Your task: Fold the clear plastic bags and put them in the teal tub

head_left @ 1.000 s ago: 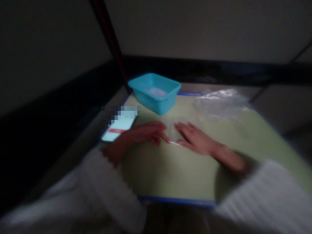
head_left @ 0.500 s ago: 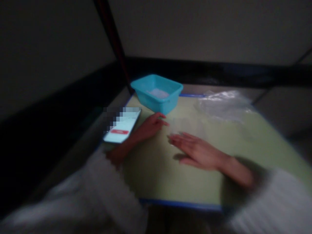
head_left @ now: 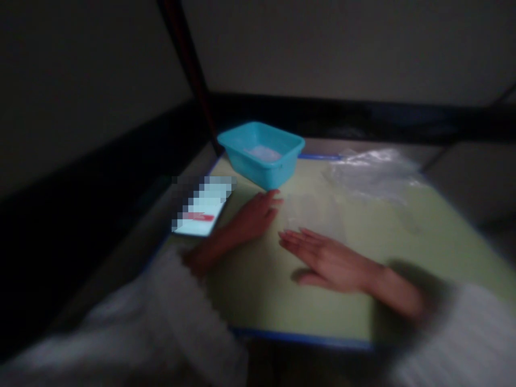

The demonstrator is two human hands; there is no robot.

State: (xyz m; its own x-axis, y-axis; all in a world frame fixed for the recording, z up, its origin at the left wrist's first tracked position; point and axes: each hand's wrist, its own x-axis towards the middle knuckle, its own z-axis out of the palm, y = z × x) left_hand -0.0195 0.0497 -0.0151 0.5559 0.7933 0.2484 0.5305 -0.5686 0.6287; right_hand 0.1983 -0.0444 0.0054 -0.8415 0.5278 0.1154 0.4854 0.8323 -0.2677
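On the pale green mat [head_left: 262, 290], near its middle, a small clear plastic bag [head_left: 314, 215] is lying flat, and both hands are being held beside it. The left hand [head_left: 252, 215] is being rested on the mat with its fingers stretched out and loosely together; their tips are lying just short of the bag's left edge and just in front of the teal tub [head_left: 262, 153], which is standing at the mat's far left corner. Nothing is being gripped by this hand. The right hand [head_left: 328, 260] is being held flat and palm down, fingers straight and close together, their tips at the bag's near edge; whether they are touching the film cannot be told through the blur. Nothing is being held by it either.

A lit phone [head_left: 201, 209] is lying along the mat's left edge, just beside the left wrist. A crumpled heap of clear plastic [head_left: 373, 172] is lying at the far right corner, well apart from both hands.

Judged from how things lie, the bag is being smoothed or readied on the mat, with no grasp yet taken. A pick-up would call for a thin pinch at one edge, since the film is lying flush and is likely to slide or cling rather than lift.
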